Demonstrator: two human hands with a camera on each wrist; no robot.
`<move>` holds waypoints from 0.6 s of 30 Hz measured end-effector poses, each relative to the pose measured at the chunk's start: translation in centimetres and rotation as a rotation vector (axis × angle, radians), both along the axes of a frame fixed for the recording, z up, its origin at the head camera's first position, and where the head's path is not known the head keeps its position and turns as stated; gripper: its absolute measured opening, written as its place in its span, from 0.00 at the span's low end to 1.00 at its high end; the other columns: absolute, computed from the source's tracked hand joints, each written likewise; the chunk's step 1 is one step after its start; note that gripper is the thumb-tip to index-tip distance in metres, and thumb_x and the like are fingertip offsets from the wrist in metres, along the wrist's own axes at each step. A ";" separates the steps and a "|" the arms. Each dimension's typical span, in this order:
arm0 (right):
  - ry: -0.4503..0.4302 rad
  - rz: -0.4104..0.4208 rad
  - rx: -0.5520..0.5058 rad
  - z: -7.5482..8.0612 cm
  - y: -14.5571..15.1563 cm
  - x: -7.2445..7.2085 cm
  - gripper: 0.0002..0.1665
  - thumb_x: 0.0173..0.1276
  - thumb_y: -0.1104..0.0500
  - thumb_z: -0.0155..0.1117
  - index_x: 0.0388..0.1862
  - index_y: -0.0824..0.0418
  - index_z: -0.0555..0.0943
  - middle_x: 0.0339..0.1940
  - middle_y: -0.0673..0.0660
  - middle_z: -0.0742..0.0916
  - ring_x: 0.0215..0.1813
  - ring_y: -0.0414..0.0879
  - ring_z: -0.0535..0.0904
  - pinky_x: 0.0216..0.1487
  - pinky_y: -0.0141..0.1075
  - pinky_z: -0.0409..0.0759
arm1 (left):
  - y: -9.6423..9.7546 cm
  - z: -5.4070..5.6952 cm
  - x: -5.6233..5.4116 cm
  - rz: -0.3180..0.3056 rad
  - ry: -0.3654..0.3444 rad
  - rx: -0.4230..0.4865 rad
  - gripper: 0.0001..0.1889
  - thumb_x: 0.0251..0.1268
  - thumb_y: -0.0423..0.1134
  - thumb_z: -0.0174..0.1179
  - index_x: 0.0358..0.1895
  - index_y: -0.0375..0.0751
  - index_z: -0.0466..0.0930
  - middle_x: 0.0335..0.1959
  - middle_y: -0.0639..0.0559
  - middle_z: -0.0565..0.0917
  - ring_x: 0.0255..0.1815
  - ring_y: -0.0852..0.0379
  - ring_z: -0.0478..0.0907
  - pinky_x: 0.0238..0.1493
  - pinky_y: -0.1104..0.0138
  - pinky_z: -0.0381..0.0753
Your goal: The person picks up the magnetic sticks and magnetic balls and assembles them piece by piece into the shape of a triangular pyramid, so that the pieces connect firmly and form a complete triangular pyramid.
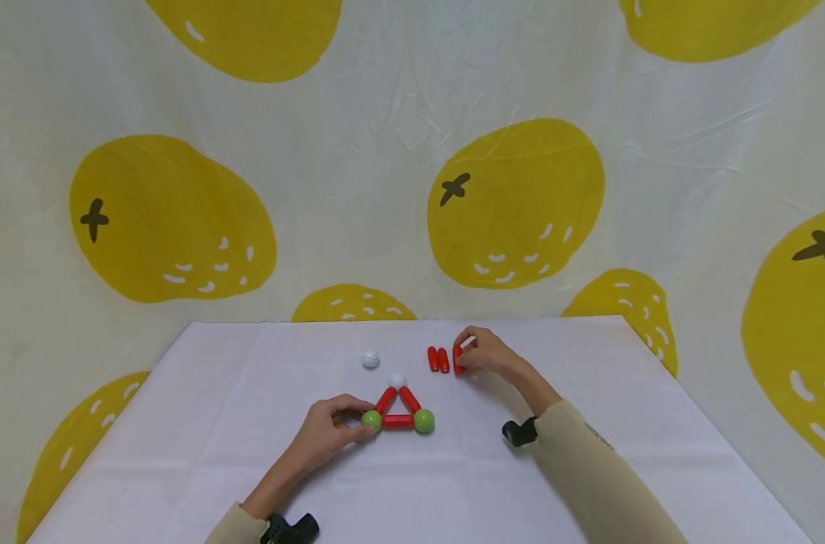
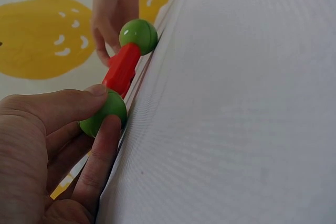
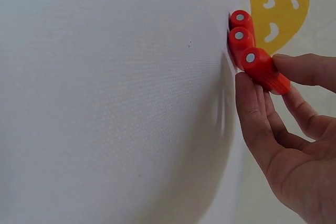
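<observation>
A triangle of three red magnetic rods lies on the white table, joined by two green balls and a white ball [image 1: 397,381] at its far corner. My left hand [image 1: 331,427] pinches the near-left green ball [image 2: 105,116] between thumb and fingers. The other green ball [image 1: 424,421] sits at the near-right corner, with a red rod [image 1: 398,421] between the two. Farther back, my right hand [image 1: 486,353] pinches a loose red rod [image 3: 265,71] between thumb and fingers; its end shows a silvery disc. Two more red rods [image 1: 438,360] lie side by side just left of that hand.
A loose white ball [image 1: 370,359] sits behind the triangle, to its left. The white-covered table [image 1: 508,499] ends at a back edge close behind the loose rods. Behind it hangs a pale curtain [image 1: 358,189] printed with yellow fruit.
</observation>
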State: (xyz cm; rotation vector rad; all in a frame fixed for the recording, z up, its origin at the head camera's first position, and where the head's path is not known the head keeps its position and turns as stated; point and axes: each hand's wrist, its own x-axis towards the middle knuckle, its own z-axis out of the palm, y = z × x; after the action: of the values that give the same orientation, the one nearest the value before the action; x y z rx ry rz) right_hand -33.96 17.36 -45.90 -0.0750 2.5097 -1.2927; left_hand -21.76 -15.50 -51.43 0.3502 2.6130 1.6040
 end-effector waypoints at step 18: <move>0.062 0.071 -0.070 0.7 -0.7 4.1 0.18 0.68 0.64 0.68 0.56 0.61 0.78 0.46 0.61 0.85 0.45 0.49 0.83 0.48 0.37 0.86 | 0.1 -0.1 0.1 0.012 0.004 -0.016 0.14 0.58 0.44 0.76 0.48 0.56 0.90 0.44 0.61 0.89 0.50 0.57 0.81 0.47 0.72 0.80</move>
State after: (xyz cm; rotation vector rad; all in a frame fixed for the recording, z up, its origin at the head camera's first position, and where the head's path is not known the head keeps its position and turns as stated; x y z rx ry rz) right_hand -29.88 16.70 -45.17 -0.2214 2.4879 -1.3696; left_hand -21.67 -15.38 -51.51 0.3373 2.6340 1.5873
